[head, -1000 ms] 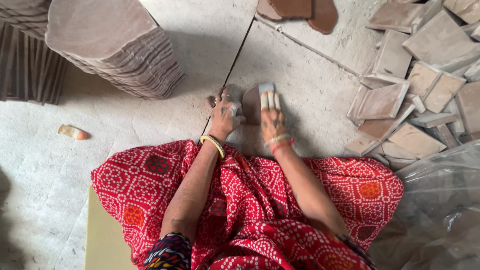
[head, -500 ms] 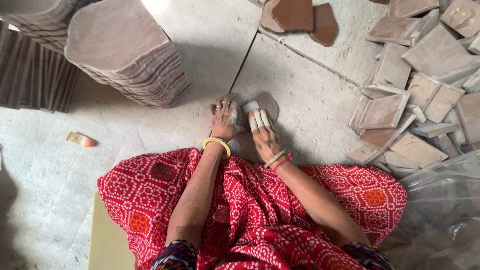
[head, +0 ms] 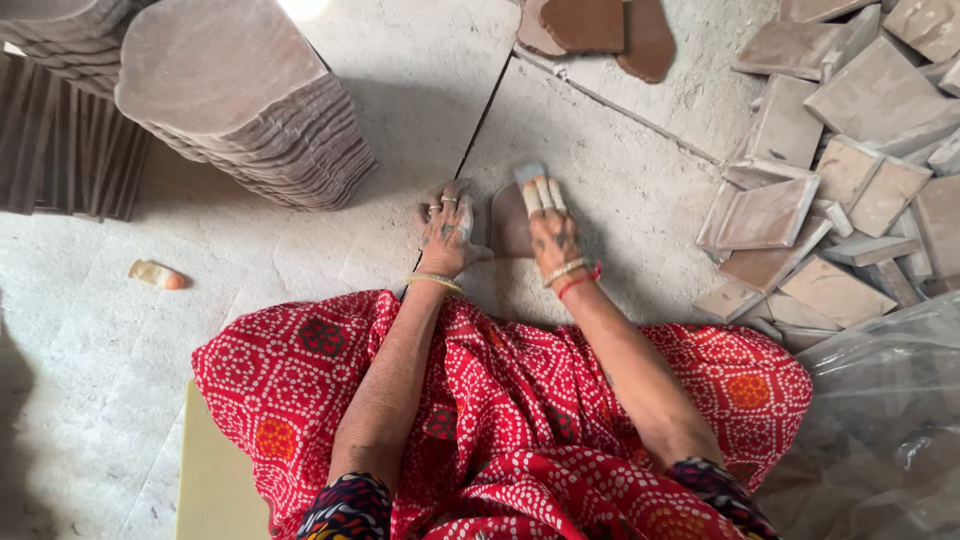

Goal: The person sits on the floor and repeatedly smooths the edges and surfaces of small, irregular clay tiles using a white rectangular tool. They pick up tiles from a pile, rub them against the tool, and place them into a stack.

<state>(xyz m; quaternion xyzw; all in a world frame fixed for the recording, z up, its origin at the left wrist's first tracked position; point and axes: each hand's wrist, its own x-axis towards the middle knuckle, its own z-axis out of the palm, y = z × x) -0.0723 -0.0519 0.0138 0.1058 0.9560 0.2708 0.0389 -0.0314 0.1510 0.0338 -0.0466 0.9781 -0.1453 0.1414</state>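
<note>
My left hand [head: 447, 226] lies flat on the concrete floor, fingers spread, at the left edge of a flat brown clay piece [head: 508, 222]. My right hand [head: 547, 218] rests on top of that piece, its taped fingers pressing a small grey block [head: 529, 172] against it. The clay piece lies on the floor just beyond my knees, beside a dark seam in the concrete. A red patterned cloth [head: 500, 400] covers my lap.
A tall stack of rounded brown clay slabs [head: 240, 100] stands at the upper left, with dark ribbed boards [head: 60, 140] behind it. Square clay tiles [head: 840, 170] lie heaped at the right, beside clear plastic sheeting [head: 880, 420]. More clay pieces [head: 590, 25] lie at the top. A small orange-tipped object [head: 157, 275] lies left.
Both hands have stayed on the clay piece. The right hand's fingers and the grey block slid a little across it, and the view shifted slightly.
</note>
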